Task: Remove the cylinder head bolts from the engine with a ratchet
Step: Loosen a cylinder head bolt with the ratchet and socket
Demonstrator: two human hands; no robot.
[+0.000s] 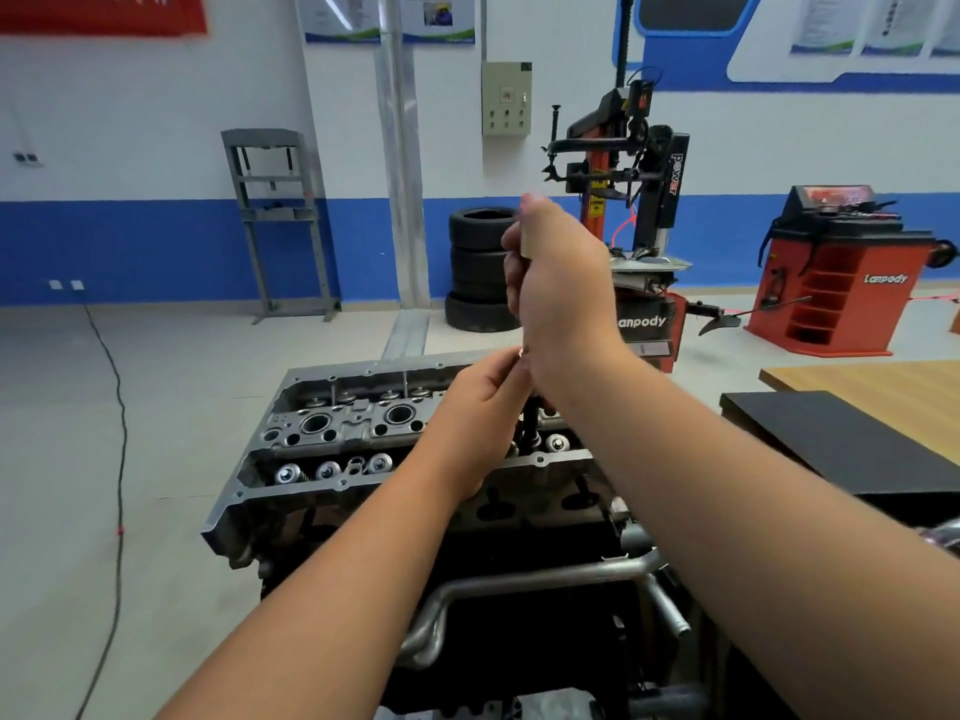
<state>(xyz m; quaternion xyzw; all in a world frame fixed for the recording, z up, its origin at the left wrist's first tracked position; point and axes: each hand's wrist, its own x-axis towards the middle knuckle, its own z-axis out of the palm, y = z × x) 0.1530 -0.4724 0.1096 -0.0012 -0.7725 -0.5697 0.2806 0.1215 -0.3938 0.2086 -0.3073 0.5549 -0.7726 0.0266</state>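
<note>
Right hand (563, 283) fisted round ratchet handle (525, 246); left hand (480, 407) pinching extension (531, 423) (socket hidden). Risk: tilt, slipping off bolt.

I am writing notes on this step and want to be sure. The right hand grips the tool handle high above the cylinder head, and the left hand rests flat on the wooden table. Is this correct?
Not quite. In the head view the left hand is not on the wooden table; it holds the tool's lower shaft just over the cylinder head. The right hand does grip the tool handle high above the head.
</note>
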